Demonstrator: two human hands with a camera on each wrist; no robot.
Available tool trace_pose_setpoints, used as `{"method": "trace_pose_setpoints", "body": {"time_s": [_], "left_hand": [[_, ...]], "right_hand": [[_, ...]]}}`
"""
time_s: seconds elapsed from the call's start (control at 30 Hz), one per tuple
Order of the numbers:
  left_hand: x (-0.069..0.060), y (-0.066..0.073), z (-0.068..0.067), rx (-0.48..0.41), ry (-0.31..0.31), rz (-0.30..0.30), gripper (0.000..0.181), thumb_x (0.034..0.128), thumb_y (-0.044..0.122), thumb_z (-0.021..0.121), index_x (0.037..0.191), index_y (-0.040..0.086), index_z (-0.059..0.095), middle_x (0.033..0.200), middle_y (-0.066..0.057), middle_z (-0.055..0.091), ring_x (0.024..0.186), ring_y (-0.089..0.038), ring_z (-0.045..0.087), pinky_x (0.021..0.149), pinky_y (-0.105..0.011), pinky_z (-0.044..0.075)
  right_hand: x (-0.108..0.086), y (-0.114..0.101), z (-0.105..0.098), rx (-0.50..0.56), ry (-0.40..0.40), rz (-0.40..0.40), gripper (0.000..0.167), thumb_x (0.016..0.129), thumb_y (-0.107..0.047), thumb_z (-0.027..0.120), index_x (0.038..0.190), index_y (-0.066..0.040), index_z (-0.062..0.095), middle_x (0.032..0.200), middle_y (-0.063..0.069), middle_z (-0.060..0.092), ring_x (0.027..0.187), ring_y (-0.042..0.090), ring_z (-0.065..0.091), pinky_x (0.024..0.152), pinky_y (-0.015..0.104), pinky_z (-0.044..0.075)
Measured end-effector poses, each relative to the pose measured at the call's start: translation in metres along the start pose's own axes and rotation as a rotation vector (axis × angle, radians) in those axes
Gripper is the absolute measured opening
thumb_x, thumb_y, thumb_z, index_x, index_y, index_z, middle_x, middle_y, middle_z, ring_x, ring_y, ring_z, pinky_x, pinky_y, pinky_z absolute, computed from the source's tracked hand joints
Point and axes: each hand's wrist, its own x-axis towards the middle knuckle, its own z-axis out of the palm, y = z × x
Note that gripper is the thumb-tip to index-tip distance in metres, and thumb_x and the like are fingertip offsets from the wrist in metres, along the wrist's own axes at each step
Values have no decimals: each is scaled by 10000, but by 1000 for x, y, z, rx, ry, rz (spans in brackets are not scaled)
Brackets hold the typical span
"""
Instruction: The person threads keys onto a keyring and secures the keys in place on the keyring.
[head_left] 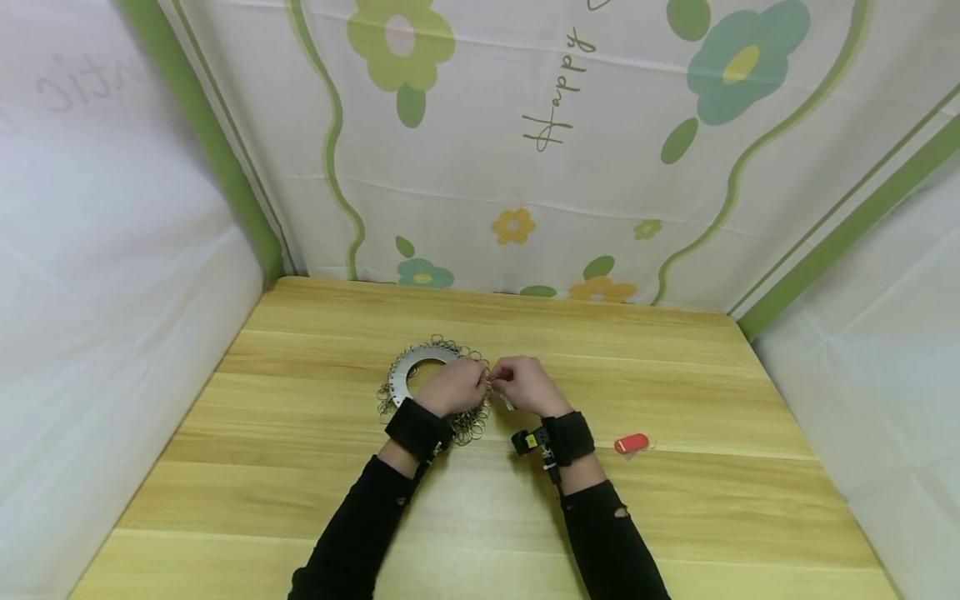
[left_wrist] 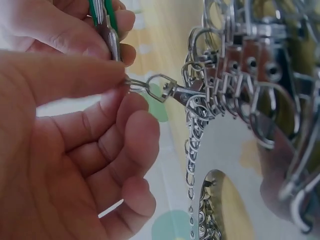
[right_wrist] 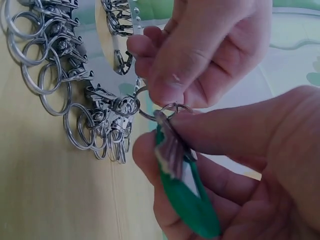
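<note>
The left hand has its thumb and finger pinched tight on a shiny ring. Its other fingers are bent, with small gaps between them. The ring hooks onto a metal clip at the edge of a round, flat metal plate with a big hole in the middle. The plate is on the table, by the left hand, with lots of clips and rings all around it.

The right hand is just beside the left. Its thumb and fingers are curled round a green tag and a key. A thin ring sits at the top of the tag, near the left thumb. One cannot tell if the two rings are joined.

A red tag lies on the table, to the right of the right hand.
</note>
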Motion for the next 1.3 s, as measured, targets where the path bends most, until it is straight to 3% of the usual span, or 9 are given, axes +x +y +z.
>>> {"method": "trace_pose_setpoints", "body": {"time_s": [0.13,0.3,0.6,0.87,1.03,1.3], "left_hand": [[0,-1,0,-18,-4,-5,111,866,110,546,759,125,520,607,6,413,490,-118,402,488,-249,341],[1,-1,1,0,-5,12,151,869,111,551,731,131,495,609,14,419,496,-112,404,499,-238,336],[1,-2,2,-5,-22,16,176,936,100,477,772,131,531,613,-2,409,500,-120,405,507,-242,348],[1,-1,2,-17,-1,-16,225,864,152,549,656,142,462,564,30,363,450,-108,358,467,-248,311],[1,0,2,5,-5,-22,203,833,169,579,673,145,457,577,38,377,462,-105,362,465,-246,299],[0,1,1,14,0,-15,185,881,117,545,713,133,471,596,17,383,479,-111,369,480,-242,302]], "right_hand": [[1,-1,1,-15,29,39,86,906,-58,616,891,-96,691,773,-5,646,611,134,567,547,290,464],[1,0,2,-14,56,71,68,905,-71,624,900,-89,689,761,-5,631,605,140,558,537,290,457],[1,3,2,-8,16,35,96,916,-78,611,878,-120,688,773,-6,646,594,136,566,532,294,466],[1,1,1,-18,20,28,85,910,-72,613,888,-103,689,763,-11,638,588,136,558,530,291,459],[1,0,2,-30,41,48,68,901,-71,624,893,-92,688,756,-10,631,590,135,551,528,288,452],[0,-2,1,-14,37,48,90,905,-59,617,872,-101,688,762,2,644,569,138,560,514,290,460]]}}
